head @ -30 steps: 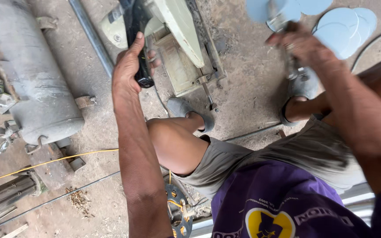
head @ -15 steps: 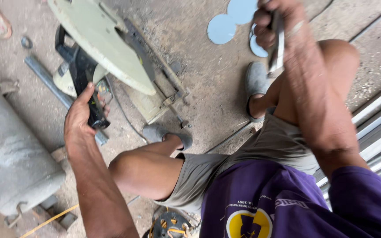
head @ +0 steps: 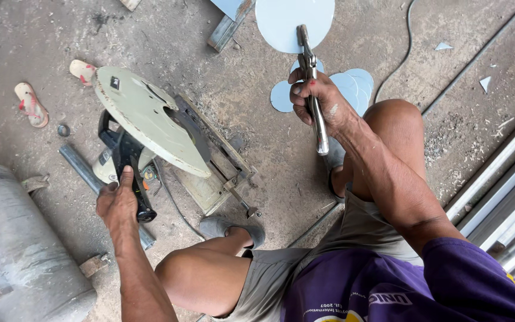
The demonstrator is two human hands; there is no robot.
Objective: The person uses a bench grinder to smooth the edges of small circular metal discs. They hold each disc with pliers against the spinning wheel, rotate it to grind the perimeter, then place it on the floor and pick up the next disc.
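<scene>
1. A grey metal cylinder (head: 13,238) lies on the concrete floor (head: 257,101) at the far left edge, with a welded bracket at its lower end.
2. Two sandals (head: 31,104) and a small ring lie on the floor above it, well apart from the hands.
3. A grey pipe (head: 81,170) runs diagonally under the saw's motor end, passing just beside the left hand.
4. The left hand (head: 117,206) reaches straight out from a bare forearm and is closed around the black handle (head: 135,179) of the chop saw (head: 150,125), thumb pointing up along the handle. The saw's pale green blade guard is raised and tilted, and its base plate and vise sit to the right of the guard.
5. A grey shoe (head: 230,226) is planted just below the saw's base, with the bent left knee in front of it.
6. The right hand (head: 320,107) is held up above the right knee, wrist bent, fingers wrapped tight on silver locking pliers (head: 312,89).
7. The pliers' jaws are clamped on the lower edge of a pale blue metal disc (head: 293,21), lifted off the floor.
8. More blue discs (head: 353,86) lie overlapped on the floor behind the right hand.
9. A cable (head: 409,42) curves across the floor, and metal rails (head: 508,185) lie at the right edge.
</scene>
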